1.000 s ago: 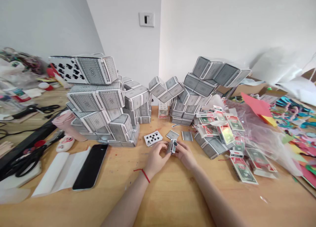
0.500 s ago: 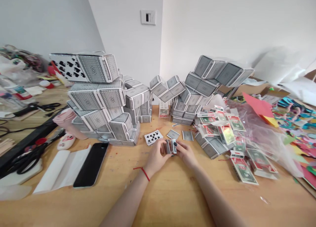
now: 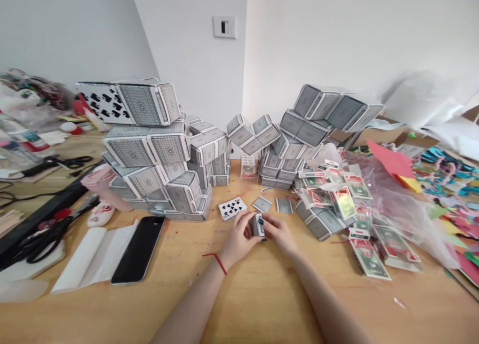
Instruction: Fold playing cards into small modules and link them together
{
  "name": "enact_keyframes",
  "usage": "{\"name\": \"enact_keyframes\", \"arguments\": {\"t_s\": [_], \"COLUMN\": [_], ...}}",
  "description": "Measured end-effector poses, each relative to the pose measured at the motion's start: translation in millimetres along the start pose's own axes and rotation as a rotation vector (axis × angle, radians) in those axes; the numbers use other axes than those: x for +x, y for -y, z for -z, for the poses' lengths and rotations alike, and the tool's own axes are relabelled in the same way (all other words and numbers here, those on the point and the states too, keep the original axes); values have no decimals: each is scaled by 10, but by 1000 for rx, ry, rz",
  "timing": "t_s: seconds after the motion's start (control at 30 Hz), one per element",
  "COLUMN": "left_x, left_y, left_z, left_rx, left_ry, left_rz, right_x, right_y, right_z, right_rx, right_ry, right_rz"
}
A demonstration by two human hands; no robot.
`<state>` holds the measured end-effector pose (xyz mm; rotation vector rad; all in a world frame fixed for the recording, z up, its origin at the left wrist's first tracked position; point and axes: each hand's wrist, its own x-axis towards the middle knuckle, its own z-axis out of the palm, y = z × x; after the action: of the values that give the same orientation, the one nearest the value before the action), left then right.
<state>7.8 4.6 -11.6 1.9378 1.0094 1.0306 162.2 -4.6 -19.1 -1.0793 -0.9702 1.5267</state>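
My left hand point(image 3: 241, 236), with a red string at its wrist, curls round a small block of folded playing cards point(image 3: 258, 225). The fingers of my right hand point(image 3: 276, 231) press on the block's right side, a dark-nailed finger at its upper edge. Part of the block is hidden by my fingers. Just beyond my hands lie a face-up spade card point(image 3: 232, 208) and two grey-backed cards, one on the left point(image 3: 262, 204) and one on the right point(image 3: 284, 206). Everything in my hands is a little above the table or resting on it; I cannot tell which.
Stacked card boxes rise on the left point(image 3: 149, 149) and right point(image 3: 292, 147). A black phone point(image 3: 137, 250) and black scissors point(image 3: 41, 239) lie left. Red-and-green card packs point(image 3: 368, 257) and coloured paper point(image 3: 392, 164) fill the right. A switch plate point(image 3: 224, 27) is on the wall.
The right-hand fingers have moved slightly left and down along the block. The card flap that stood out on its right side now lies closer against it.
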Motion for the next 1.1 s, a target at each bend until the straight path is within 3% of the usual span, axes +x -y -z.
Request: {"name": "enact_keyframes", "arguments": {"t_s": [0.47,1.1], "left_x": [0,-17], "left_y": [-31,33], "left_z": [-4,4], "left_rx": [-17,-9], "left_ry": [-12,-42], "left_rz": [-13,-38], "right_x": [35,-14], "right_y": [-4,-42], "right_z": [32,-72], "right_rx": [-153,-8], "right_ry": [-9,101], "right_rz": [72,35]}}
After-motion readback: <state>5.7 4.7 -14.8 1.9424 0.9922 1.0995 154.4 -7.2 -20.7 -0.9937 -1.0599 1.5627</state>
